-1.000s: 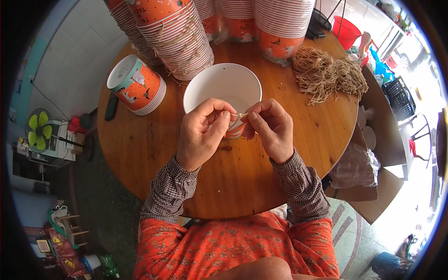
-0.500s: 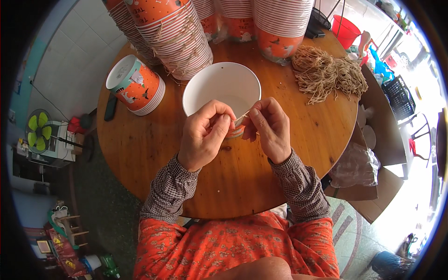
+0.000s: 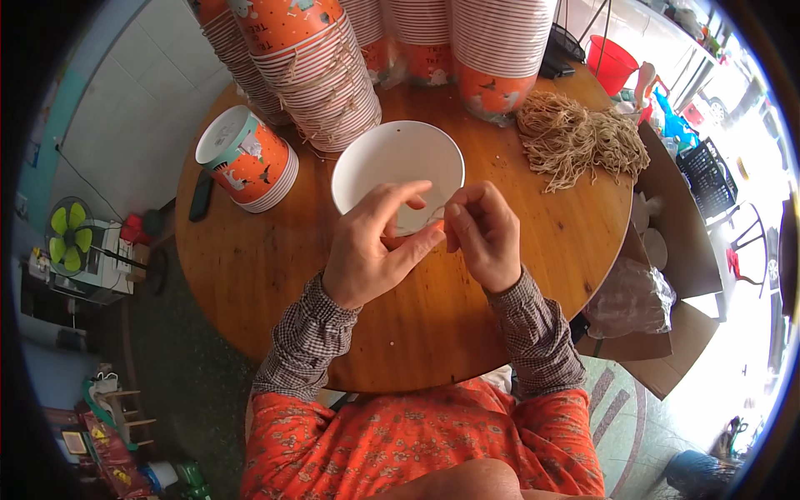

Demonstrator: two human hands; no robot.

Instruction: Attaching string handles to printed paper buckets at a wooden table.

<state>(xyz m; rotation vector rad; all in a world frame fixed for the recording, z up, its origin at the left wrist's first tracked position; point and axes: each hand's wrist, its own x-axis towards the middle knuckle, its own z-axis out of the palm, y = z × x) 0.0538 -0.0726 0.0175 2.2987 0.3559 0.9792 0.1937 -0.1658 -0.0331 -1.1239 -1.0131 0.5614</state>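
A white-lined paper bucket (image 3: 392,158) stands on the round wooden table in front of me, its open mouth tilted up. My right hand (image 3: 486,236) is closed in a pinch at the bucket's near right rim, with a thin piece of straw-coloured string (image 3: 439,213) at its fingertips. The string is faint and partly blurred. Beside it, my left hand (image 3: 372,237) has its thumb and index finger spread apart, over the near left side of the bucket. The thumb tip comes close to the right fingers. The left hand's lower fingers are partly hidden.
A bundle of straw-coloured strings (image 3: 579,142) lies at the table's right. Tall stacks of orange-printed paper buckets (image 3: 321,92) line the back, some with string hanging from them. A short upside-down stack (image 3: 254,162) and a dark phone-like object (image 3: 201,196) sit at left. An open cardboard box (image 3: 679,250) is beside the table.
My left thumb and index finger have parted from their pinch on the string. My right hand keeps its pinch in nearly the same place. The whole view has shifted slightly.
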